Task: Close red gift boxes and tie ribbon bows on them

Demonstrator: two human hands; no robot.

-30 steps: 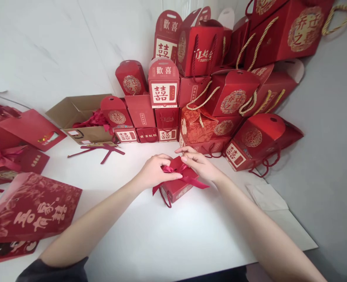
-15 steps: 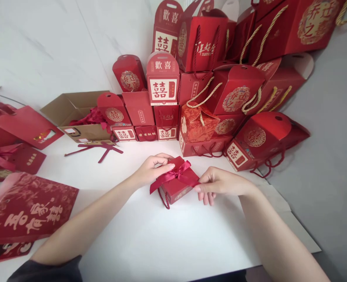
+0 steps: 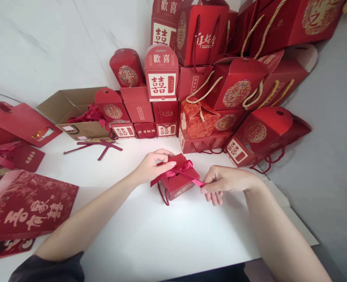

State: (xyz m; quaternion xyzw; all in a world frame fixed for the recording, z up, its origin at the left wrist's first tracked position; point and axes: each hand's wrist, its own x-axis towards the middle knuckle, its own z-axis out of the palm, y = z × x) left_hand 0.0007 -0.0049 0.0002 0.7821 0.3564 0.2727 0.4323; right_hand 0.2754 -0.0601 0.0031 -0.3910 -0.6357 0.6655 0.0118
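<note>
A small red gift box (image 3: 177, 183) rests on the white table, with a dark red cord handle hanging at its left side. Across its top lies a tied crimson ribbon (image 3: 197, 181). My left hand (image 3: 154, 166) is at the box's left rear edge, thumb on top near the bow and fingers behind, holding the box. At the right, my right hand (image 3: 220, 182) pinches one ribbon tail between thumb and fingers and stretches it away from the box. The ribbon's other tail hangs loose at the left, beneath my left thumb.
Stacked red gift boxes (image 3: 161, 78) with rope handles line the back and right. A cardboard box (image 3: 88, 131) holding red ribbons stands at back left, with dark red strips (image 3: 101, 145) before it. Red bags (image 3: 35, 203) lie along the left side of the white table (image 3: 150, 239).
My right hand has moved slightly right, drawing the ribbon tail out straighter and tauter. My left hand keeps its place on the box. The camera view has shifted a little.
</note>
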